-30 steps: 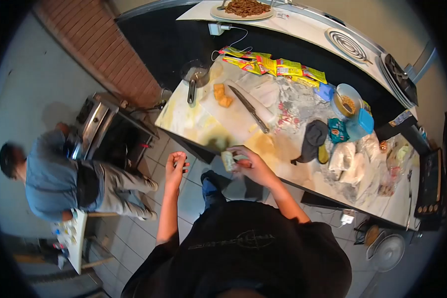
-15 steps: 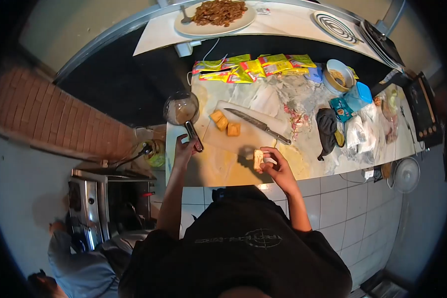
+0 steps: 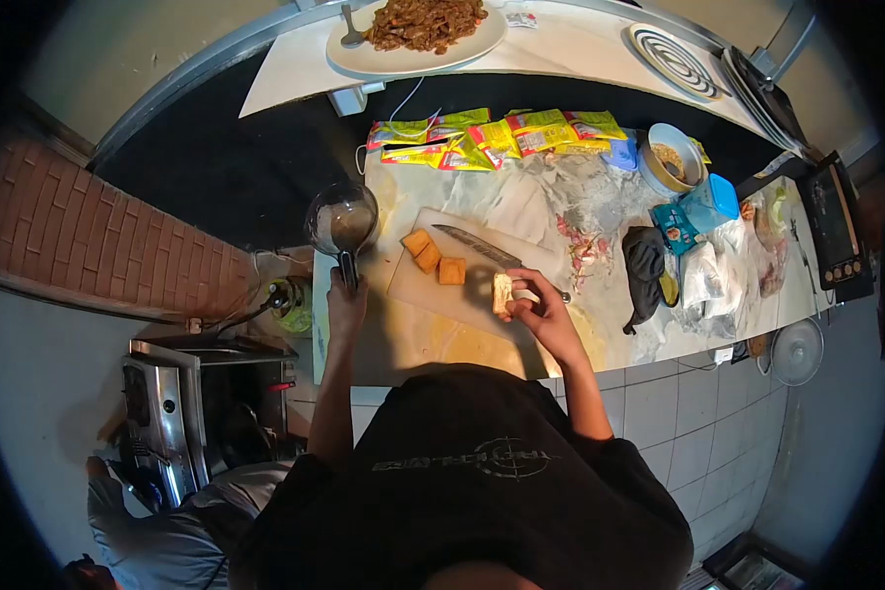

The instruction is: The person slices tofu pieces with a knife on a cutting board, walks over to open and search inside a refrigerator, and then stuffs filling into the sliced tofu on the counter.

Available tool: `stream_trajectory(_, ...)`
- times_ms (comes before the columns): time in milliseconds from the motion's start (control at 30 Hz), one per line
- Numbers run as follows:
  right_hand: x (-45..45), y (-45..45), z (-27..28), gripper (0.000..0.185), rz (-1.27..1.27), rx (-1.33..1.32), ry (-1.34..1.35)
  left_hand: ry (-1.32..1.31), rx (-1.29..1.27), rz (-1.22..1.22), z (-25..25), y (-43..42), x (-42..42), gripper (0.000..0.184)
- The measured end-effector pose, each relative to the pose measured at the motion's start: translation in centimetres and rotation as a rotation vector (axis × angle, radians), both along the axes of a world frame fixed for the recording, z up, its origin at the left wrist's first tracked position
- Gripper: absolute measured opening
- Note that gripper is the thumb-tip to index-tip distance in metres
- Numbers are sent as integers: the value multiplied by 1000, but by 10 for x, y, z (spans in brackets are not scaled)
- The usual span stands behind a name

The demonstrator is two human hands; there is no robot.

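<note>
My left hand (image 3: 346, 297) is wrapped around the black handle of a small round pan (image 3: 342, 218), whose bowl looks glassy or shiny with something brownish inside. Between the fingertips and thumb of my right hand (image 3: 539, 313) is a piece of fried tofu (image 3: 502, 293), its pale cut side showing. It is held above the cutting board (image 3: 442, 307). Golden-brown tofu pieces (image 3: 426, 258) lie on the board's left part. A kitchen knife (image 3: 477, 245) rests across the board, its handle partly hidden behind my right hand.
Yellow sachets (image 3: 492, 140) line the counter's back. To the right are a bowl (image 3: 671, 157), a blue-lidded container (image 3: 711, 197), a black bag (image 3: 644, 270) and reddish peelings (image 3: 585, 248). A plate of food (image 3: 344, 59) stands on the shelf. Another person (image 3: 167, 531) is beside the stove (image 3: 202, 413).
My left hand has closed around the pan's handle, which has swung from slanting rightward to pointing toward me. The tofu in my right hand has moved slightly left and up, over the board.
</note>
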State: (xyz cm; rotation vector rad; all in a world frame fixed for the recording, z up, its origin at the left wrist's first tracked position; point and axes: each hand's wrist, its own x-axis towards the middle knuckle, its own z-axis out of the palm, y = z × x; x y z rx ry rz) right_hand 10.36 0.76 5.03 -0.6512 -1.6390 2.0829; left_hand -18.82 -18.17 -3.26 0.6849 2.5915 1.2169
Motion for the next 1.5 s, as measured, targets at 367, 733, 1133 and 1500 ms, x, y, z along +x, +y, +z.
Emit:
stream_trajectory(367, -10, 3, -12, 49, 63, -88, 2, -152, 159, -346, 40, -3, -22, 29)
stream_trajectory(733, 0, 12, -3, 49, -6, -63, -2, -331, 170, -423, 43, 46, -57, 28)
stream_trajectory(1133, 12, 13, 4, 49, -36, -50, -24, 285, 113, -530, 35, 56, -67, 40)
stream_trajectory(1500, -32, -3, -8, 34, 6, 83, -21, -891, 397, -526, 95, 91, 110, 35)
